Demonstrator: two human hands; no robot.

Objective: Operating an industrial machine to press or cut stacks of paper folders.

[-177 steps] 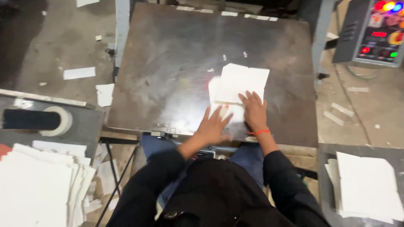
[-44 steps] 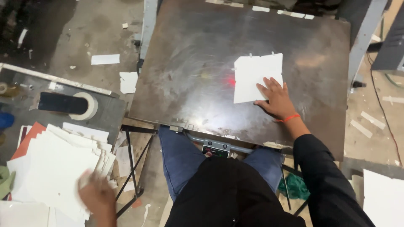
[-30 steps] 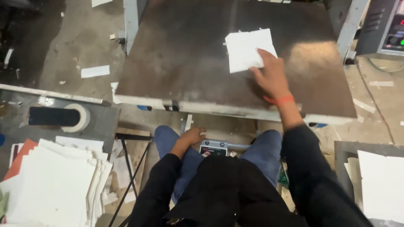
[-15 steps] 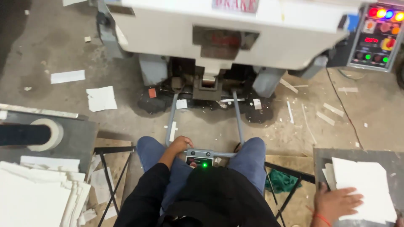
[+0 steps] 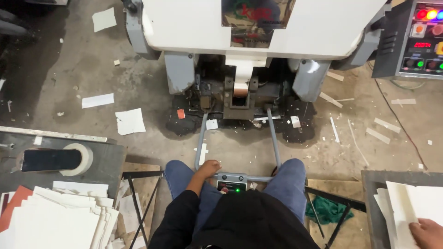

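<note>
Hands grip grey metal bar [image 5: 217,173], touch white sheets [image 5: 406,207].

Closed press [image 5: 258,27] blocks ahead (floor gap [image 5: 240,152] before knees stays open)

Left hand [image 5: 210,168] on metal bar [image 5: 240,178]; right hand [image 5: 428,231] seemingly touching white sheets [image 5: 406,207].

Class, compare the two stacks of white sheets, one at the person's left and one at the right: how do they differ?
The left stack is fanned out, untouched, with a red sheet at its edge. The right stack looks tidier, and the right hand rests on it. The left hand is on the metal bar. Both stacks are white, on grey tables.
</note>
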